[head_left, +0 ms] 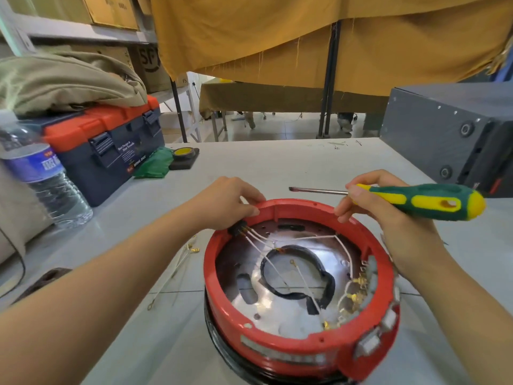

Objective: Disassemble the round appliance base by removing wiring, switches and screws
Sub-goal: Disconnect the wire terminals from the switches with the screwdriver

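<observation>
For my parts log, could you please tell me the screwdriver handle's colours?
Green and yellow screwdriver handle, seen in the head view.

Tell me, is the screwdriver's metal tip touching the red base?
Apart. In the head view the screwdriver, gripped by the right hand, has its tip hovering beyond the red base rim, pointing left over the table.

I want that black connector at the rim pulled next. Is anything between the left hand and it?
Nothing visible. The left hand grips the red rim right above the black connector, fingers beside it. White wires run from it inward, away from the hand.
</observation>
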The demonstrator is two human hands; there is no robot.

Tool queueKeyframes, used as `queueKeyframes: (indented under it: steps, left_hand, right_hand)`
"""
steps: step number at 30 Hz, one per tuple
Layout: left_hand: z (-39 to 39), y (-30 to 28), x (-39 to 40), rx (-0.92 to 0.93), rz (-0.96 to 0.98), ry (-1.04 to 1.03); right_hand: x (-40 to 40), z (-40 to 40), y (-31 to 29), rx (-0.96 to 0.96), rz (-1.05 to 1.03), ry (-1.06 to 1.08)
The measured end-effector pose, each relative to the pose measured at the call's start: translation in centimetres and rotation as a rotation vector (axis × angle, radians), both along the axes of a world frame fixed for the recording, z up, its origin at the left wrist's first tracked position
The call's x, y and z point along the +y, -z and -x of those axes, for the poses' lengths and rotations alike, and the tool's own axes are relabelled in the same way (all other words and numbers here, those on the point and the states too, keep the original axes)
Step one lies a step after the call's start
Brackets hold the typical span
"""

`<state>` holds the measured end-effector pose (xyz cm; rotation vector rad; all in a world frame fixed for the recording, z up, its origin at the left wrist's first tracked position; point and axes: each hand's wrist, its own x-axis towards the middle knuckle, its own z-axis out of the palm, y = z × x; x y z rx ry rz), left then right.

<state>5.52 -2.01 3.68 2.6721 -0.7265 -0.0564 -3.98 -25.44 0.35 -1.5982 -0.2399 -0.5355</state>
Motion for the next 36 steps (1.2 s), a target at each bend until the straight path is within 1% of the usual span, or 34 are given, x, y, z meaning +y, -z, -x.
queueKeyframes:
  steps: [3, 5, 7, 9, 12, 16, 18, 23, 28, 32, 36]
  left_hand:
    - [-0.3, 0.6, -1.5, 0.0, 0.109, 0.032]
    - [-0.3, 0.9, -1.9, 0.046, 0.208, 0.033]
    - [-0.2, 0.8, -1.4, 0.081, 0.253, 0.018]
    - [0.0, 0.4, -0.2, 0.118, 0.217, 0.001]
    - [0.7, -0.3, 1.5, 0.225, 0.172, 0.0]
    - [1.3, -0.2, 2.2, 0.256, 0.175, 0.036]
    - [1.2, -0.2, 2.1, 0.25, 0.184, 0.048]
    - [0.3, -0.1, 1.2, 0.15, 0.133, 0.072]
    - [-0.8, 0.3, -0.1, 0.09, 0.121, 0.118]
    - [-1.6, 0.5, -1.3, 0.08, 0.119, 0.191]
    - [-1.9, 0.5, -2.8, 0.113, 0.129, 0.28]
  right_hand:
    - [-0.1, 0.0, -0.3, 0.018, -0.044, -0.02]
    - [-0.2, 0.0, -0.4, 0.029, -0.057, -0.02]
    - [-0.2, 0.1, -0.4, 0.031, -0.053, -0.004]
    - [-0.2, 0.1, -0.4, 0.031, -0.051, 0.004]
    - [0.0, 0.2, -0.5, 0.042, -0.037, -0.012]
    - [0.1, 0.4, -0.5, 0.053, 0.005, -0.023]
    - [0.1, 0.4, -0.6, 0.045, -0.003, -0.038]
    - [0.3, 0.5, -0.8, 0.066, -0.032, -0.088]
    - [0.1, 0.1, -0.5, 0.075, 0.008, -0.061]
    - [0.0, 0.0, -0.5, 0.026, -0.012, -0.054]
    - [-0.1, 0.0, -0.5, 0.007, 0.033, -0.002]
